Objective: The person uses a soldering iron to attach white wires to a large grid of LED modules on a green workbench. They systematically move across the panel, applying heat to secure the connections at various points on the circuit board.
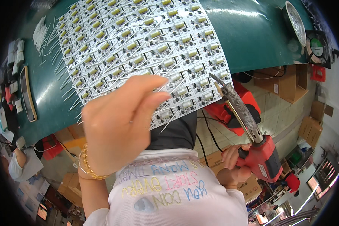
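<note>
A large white panel of circuit boards (192, 73) lies on the green table, with rows of yellow cylindrical parts and thin white wires across it. Over its near edge is my left hand (120, 113), its thumb and forefinger brought together in a pinch; whatever lies between the tips is too small to make out. My right hand (235, 164) grips a red soldering gun (265, 160) by its handle. The gun's long metal barrel points up and left, and its dark tip appears by the panel's right edge. Whether the tip touches the panel I cannot tell.
Loose white wires (40, 34) lie at the left of the green table (245, 41). A phone-like object (28, 94) rests near them. At the far right are a metal bowl (294, 23) and a small black fan (317, 47). Below are a red stool (248, 103) and a cardboard box (284, 83).
</note>
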Action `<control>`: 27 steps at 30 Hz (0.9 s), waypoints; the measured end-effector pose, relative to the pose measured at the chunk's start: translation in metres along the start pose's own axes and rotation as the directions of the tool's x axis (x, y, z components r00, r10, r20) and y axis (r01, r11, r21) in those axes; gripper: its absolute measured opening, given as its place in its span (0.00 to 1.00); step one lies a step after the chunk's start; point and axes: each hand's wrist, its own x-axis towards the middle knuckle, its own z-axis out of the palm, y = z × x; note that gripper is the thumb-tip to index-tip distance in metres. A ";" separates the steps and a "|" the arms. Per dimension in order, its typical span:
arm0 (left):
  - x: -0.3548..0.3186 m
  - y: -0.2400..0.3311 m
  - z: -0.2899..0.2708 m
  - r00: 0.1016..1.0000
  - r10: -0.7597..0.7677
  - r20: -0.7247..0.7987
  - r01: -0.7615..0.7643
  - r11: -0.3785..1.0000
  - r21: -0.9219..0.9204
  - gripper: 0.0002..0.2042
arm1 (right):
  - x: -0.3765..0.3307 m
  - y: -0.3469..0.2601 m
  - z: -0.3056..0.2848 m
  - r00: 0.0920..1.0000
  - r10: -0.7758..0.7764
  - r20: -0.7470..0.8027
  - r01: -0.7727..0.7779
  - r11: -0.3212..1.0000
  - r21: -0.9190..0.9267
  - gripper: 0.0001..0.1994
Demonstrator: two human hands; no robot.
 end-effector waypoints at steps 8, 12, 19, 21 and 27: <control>0.010 -0.006 0.024 0.987 0.038 0.159 -0.053 0.994 0.093 0.04 | -0.005 -0.001 0.000 0.999 -0.010 0.032 0.008 0.999 0.047 0.43; 0.010 -0.011 0.022 0.987 0.052 0.154 -0.063 0.996 0.066 0.04 | -0.025 0.004 -0.029 0.990 0.135 0.024 -0.115 0.914 -0.389 0.42; 0.022 -0.011 0.019 0.970 0.051 0.238 -0.053 0.999 -0.001 0.03 | -0.036 0.006 -0.040 0.989 0.151 0.000 -0.112 0.737 -0.667 0.35; 0.022 -0.012 0.018 0.970 0.034 0.239 -0.031 0.999 -0.019 0.03 | -0.023 -0.006 -0.019 0.969 0.212 -0.127 -0.242 0.709 -0.662 0.18; 0.024 -0.010 0.017 0.969 0.051 0.242 -0.046 0.999 -0.029 0.03 | -0.003 -0.023 -0.010 0.913 0.407 -0.040 -0.357 0.747 -0.561 0.08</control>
